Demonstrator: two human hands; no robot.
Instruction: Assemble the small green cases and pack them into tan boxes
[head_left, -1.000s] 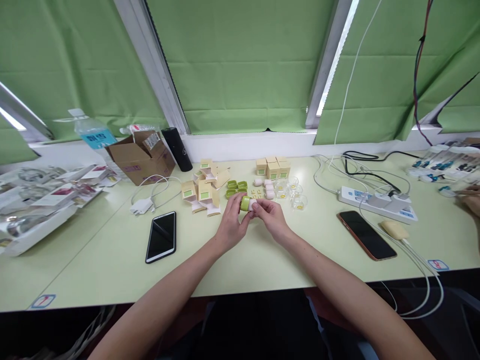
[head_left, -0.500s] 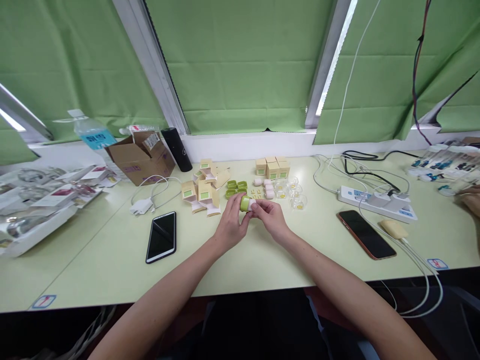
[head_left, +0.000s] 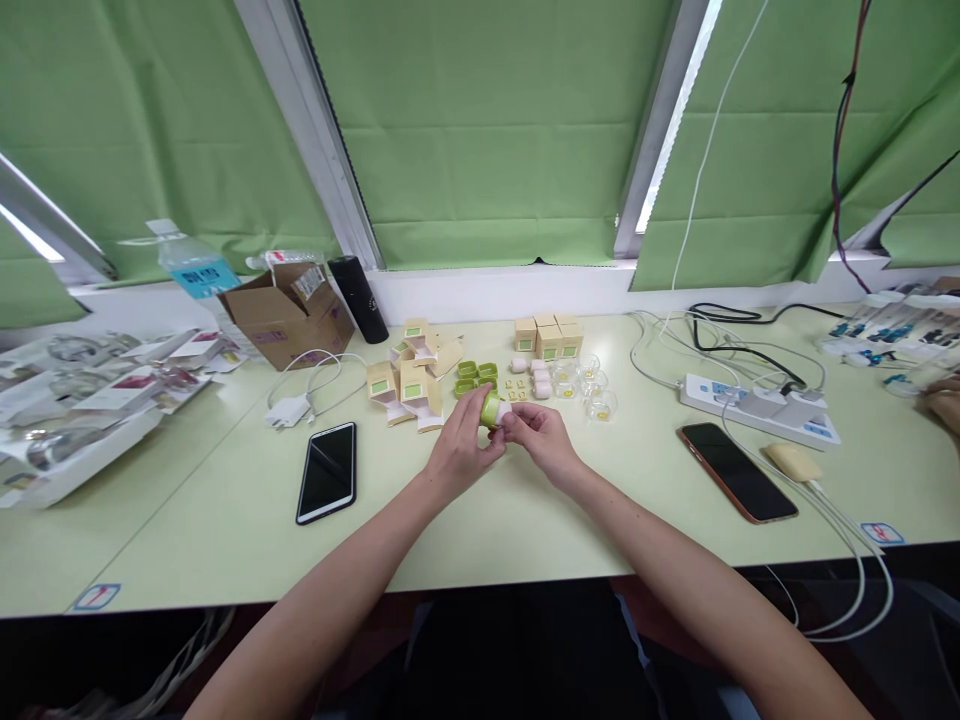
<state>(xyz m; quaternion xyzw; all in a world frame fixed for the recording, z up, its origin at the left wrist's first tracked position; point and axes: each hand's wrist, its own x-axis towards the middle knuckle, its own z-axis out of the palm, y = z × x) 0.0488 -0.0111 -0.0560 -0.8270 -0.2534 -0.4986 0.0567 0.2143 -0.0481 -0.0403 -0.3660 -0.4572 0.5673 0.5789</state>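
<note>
Over the middle of the table, my left hand (head_left: 459,448) is closed around a small green plastic cup (head_left: 489,410). The fingertips of my right hand (head_left: 547,442) pinch a whitish-pink piece (head_left: 504,410) at the cup's right end; whether it sits inside the cup or against it I cannot tell. Just behind my hands stand more green cups (head_left: 466,370). To their right lie tiny yellowish parts (head_left: 516,384), pale pink blocks (head_left: 541,388) and several clear plastic shells (head_left: 600,404) with yellow marks.
Opened cardboard boxes (head_left: 414,388) lie left of the cups; closed ones (head_left: 549,340) stand behind. Phones (head_left: 328,472) flank my arms. A power strip (head_left: 757,408) with cables is at right. At back left stand a carton (head_left: 292,325), a black cylinder (head_left: 360,300) and a loaded white tray (head_left: 97,455).
The view has shifted slightly, so the scene sits a little further right. My hands keep their hold, and the green cup looks slightly turned.
</note>
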